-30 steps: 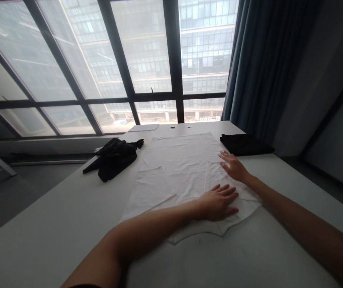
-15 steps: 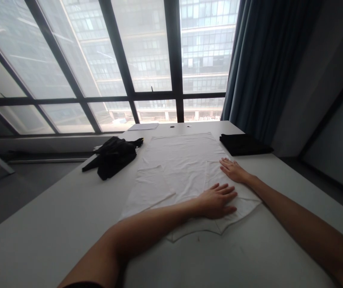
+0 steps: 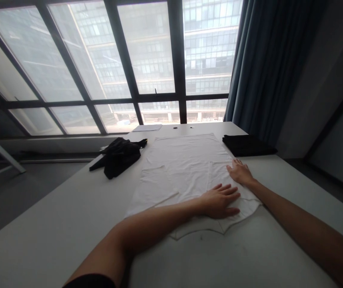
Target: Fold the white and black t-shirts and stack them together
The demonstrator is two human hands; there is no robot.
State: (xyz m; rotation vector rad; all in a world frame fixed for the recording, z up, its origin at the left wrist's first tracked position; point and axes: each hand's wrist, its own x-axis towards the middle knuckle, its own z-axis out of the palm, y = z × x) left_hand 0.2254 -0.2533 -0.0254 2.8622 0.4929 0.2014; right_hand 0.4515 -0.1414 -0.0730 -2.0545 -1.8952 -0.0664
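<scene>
A white T-shirt (image 3: 186, 160) lies spread out on the white table, its neckline toward me and its hem toward the window. My left hand (image 3: 221, 201) rests flat on the shirt near the right shoulder, fingers spread, the forearm crossing over the collar area. Farther along, my right hand (image 3: 240, 172) lies on the shirt's right edge by the sleeve, with its fingers stretched out. Small wrinkles run across the middle of the fabric. Part of the shirt near the collar is hidden under my left forearm.
A crumpled black garment (image 3: 120, 156) lies at the left edge of the white table (image 3: 78, 224). Folded black cloth (image 3: 248, 145) sits at the right edge. White sheets (image 3: 147, 128) lie at the far end, before the windows. A blue curtain (image 3: 258, 72) hangs at right.
My right hand has slid slightly outward to the right along the shirt's edge. My left hand stays flat in place. The whole view has shifted a little.
</scene>
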